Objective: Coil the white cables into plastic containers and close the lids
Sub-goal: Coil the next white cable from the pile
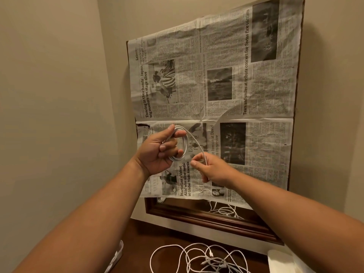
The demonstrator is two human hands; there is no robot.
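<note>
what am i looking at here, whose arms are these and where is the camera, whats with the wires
No machine here: a person works bare-handed, and the single picture comes from a camera on their head, looking forward and down. The left hand holds a white cable wound into a small coil; the right hand pinches its loose stretch. Behind them a newspaper covers a wooden frame against the wall. More loose cables lie tangled on the brown table below.

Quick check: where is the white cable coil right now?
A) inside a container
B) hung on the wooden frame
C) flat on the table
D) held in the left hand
D: the left hand grips the coil in the air, while the right hand pinches its loose tail.
</note>
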